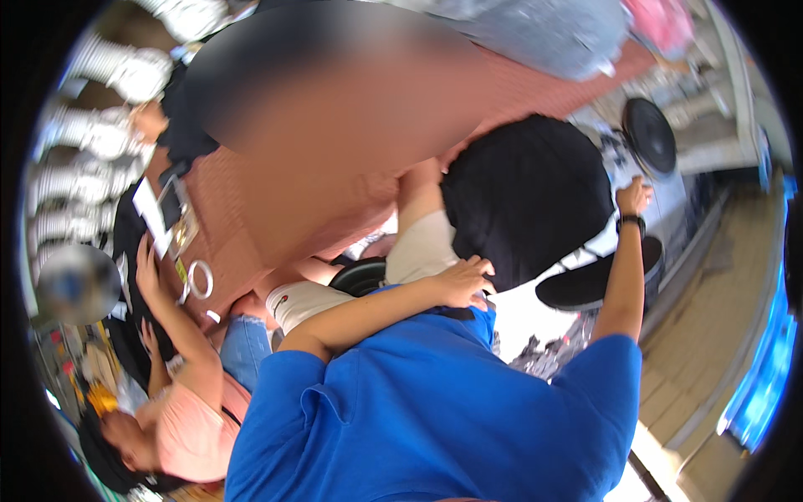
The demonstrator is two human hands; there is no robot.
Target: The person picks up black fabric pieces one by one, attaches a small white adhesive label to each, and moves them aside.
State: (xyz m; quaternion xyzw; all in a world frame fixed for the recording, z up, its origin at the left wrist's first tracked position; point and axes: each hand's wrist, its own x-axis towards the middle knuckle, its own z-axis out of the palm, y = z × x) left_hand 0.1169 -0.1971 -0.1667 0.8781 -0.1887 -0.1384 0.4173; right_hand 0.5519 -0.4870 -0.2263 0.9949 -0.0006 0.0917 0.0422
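My left hand (pixel 464 283) lies across my waist, over the top of my light shorts (pixel 422 251). Its fingers are a little bent and apart, beside the lower edge of a large black cloth-covered form (pixel 527 201). Nothing shows in this hand. My right arm, with a dark wristband (pixel 631 222), reaches out to the right. The right hand (pixel 636 196) is closed with curled fingers, just below a round black disc (pixel 649 135). Whatever lies inside those fingers, if anything, is hidden.
A table under a reddish-brown cloth (pixel 226 197) fills the middle, partly blurred. At left, another person (pixel 196 418) in a pink top rests both arms on dark fabric near a white ring (pixel 200 279). A black stool seat (pixel 577 283) stands at my right; wrapped white bundles (pixel 84 180) line the far left.
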